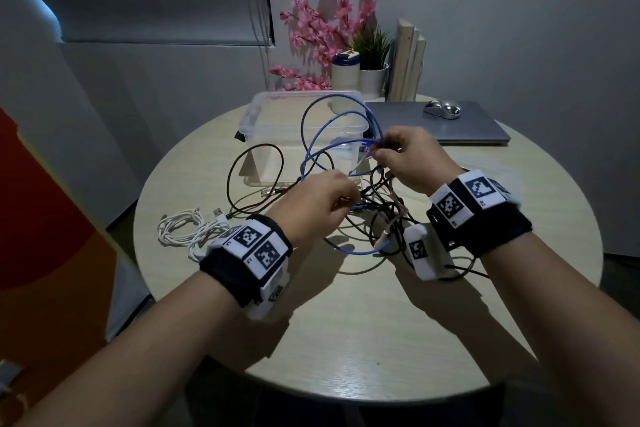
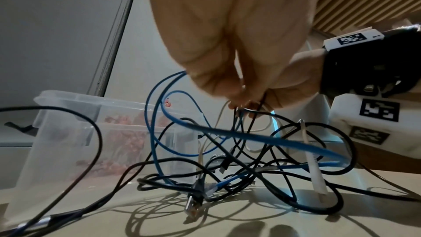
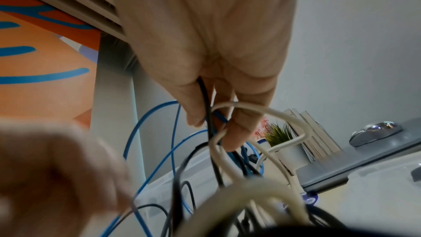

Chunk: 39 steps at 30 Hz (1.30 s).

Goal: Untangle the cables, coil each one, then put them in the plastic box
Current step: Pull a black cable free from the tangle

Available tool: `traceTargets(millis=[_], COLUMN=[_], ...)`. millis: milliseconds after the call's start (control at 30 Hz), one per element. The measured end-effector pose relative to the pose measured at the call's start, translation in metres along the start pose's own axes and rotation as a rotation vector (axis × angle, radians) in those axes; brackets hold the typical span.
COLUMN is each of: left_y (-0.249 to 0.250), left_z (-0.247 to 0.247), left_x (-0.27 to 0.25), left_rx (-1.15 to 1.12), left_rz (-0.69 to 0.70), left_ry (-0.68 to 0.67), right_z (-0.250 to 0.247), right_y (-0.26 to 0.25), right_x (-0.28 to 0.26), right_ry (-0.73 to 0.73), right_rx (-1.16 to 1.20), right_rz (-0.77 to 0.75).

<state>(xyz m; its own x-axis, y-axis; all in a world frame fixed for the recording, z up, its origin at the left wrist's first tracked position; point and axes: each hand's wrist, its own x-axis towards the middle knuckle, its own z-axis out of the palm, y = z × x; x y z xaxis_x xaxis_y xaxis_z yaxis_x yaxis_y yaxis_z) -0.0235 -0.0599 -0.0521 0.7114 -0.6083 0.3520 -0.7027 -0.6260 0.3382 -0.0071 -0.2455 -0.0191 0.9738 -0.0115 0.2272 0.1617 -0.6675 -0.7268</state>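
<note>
A tangle of blue, black and beige cables [image 1: 374, 218] lies on the round table [image 1: 346, 340], in front of the clear plastic box [image 1: 277, 121]. Loops of the blue cable [image 1: 322, 135] rise up over the box. My right hand [image 1: 381, 149] is raised above the tangle and pinches the blue cable [image 3: 175, 145], a black cable [image 3: 206, 100] and a beige cable [image 3: 268, 114] together. My left hand [image 1: 348, 196] is lower and to the left, with its fingers [image 2: 218, 86] curled and pinching a thin strand of the tangle. Which strand it is I cannot tell.
A white cable [image 1: 183, 229] lies bundled at the table's left edge, apart from the tangle. A closed grey laptop [image 1: 478, 128] with a silver mouse [image 1: 441, 108] on it sits at the back right. Potted plants [image 1: 372, 59], a jar and books stand behind the box.
</note>
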Motion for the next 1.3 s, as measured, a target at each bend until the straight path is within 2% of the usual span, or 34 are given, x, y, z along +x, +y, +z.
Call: traceTargets(millis=[67, 133, 200, 300, 433, 567, 700, 800, 900, 1000, 1100, 1200, 1300], left_y=[-0.002, -0.002, 0.0, 0.004, 0.003, -0.001, -0.001, 0.002, 0.002, -0.002, -0.002, 0.0, 0.002], left_z=[0.005, 0.009, 0.01, 0.007, -0.009, -0.032, -0.052, -0.063, -0.067, -0.066, -0.065, -0.064, -0.065], left_x=[0.006, 0.008, 0.01, 0.012, 0.013, 0.011, 0.009, 0.012, 0.016, 0.018, 0.018, 0.019, 0.022], left_rx=[0.093, 0.165, 0.233, 0.279, 0.118, -0.234, -0.569, -0.676, -0.788, -0.902, -0.959, -1.012, -1.062], left_rz=[-0.129, -0.243, -0.302, -0.298, -0.279, -0.339, -0.285, -0.215, -0.243, -0.325, -0.315, -0.317, -0.302], left_ry=[-0.28, -0.472, -0.581, -0.612, -0.409, -0.196, 0.094, 0.306, 0.489, 0.554, 0.531, 0.522, 0.526], right_z=[-0.002, -0.003, -0.003, -0.003, -0.005, -0.008, -0.01, -0.007, -0.004, -0.003, -0.002, 0.0, 0.001], right_y=[-0.001, -0.004, -0.005, -0.002, 0.003, 0.005, 0.008, 0.009, 0.009, 0.008, 0.004, -0.007, -0.019], right_x=[0.0, -0.001, -0.001, 0.002, 0.004, 0.006, 0.007, 0.007, 0.005, 0.002, -0.001, -0.01, -0.021], right_ry=[-0.001, -0.002, 0.01, 0.021, 0.025, 0.045, 0.06, 0.061, 0.028, 0.015, 0.051, 0.095, -0.056], right_rx=[0.065, 0.122, 0.142, 0.152, 0.101, 0.049, 0.032, 0.046, 0.03, 0.039, 0.054, 0.133, 0.203], right_rz=[-0.006, -0.024, -0.04, -0.049, -0.047, -0.048, -0.036, -0.005, -0.001, -0.033, -0.036, -0.116, -0.202])
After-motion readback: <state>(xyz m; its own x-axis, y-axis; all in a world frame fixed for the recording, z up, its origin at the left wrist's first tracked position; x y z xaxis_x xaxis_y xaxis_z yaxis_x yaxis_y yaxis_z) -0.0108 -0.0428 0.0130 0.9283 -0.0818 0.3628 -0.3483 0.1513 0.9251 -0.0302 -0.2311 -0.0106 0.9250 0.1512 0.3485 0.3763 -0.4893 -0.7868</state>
